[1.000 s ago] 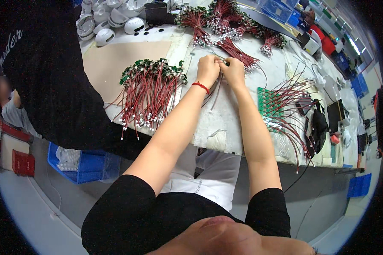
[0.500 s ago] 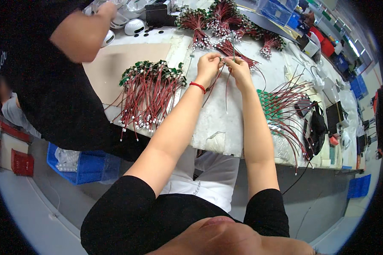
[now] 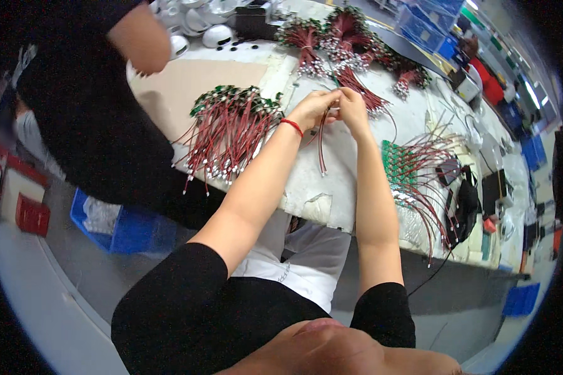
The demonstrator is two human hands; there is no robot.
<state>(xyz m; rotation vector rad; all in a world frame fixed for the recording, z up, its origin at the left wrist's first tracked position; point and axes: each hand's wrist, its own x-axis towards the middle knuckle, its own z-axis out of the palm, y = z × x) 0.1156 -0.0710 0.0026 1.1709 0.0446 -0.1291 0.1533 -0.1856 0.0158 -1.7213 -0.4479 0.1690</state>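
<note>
Above the white worktable, my left hand [image 3: 314, 111], with a red band at the wrist, is closed on thin red-and-black wires [image 3: 322, 150] that hang down toward me. My right hand [image 3: 355, 111] meets it, its fingers pinched together at the same spot; what they grip is hidden. A bit of green shows just beyond the fingertips. Left of my hands lies a spread of wired small green circuit boards [image 3: 234, 128], their white connectors toward me. Just past my hands rests a loose bundle of red wires [image 3: 364, 92].
Tied wire bundles [image 3: 306, 47] stand at the back. To the right lies a green board panel [image 3: 399, 164] with wires, near a black bag [image 3: 466, 206]. White rounded housings [image 3: 218, 36] sit back left. A co-worker's arm [image 3: 145, 40] reaches in there; a blue bin [image 3: 125, 228] stands below.
My hands have come closer together, fingers now overlapping, and the wires hang together below them. The co-worker's arm has shifted. The whole view has moved slightly.
</note>
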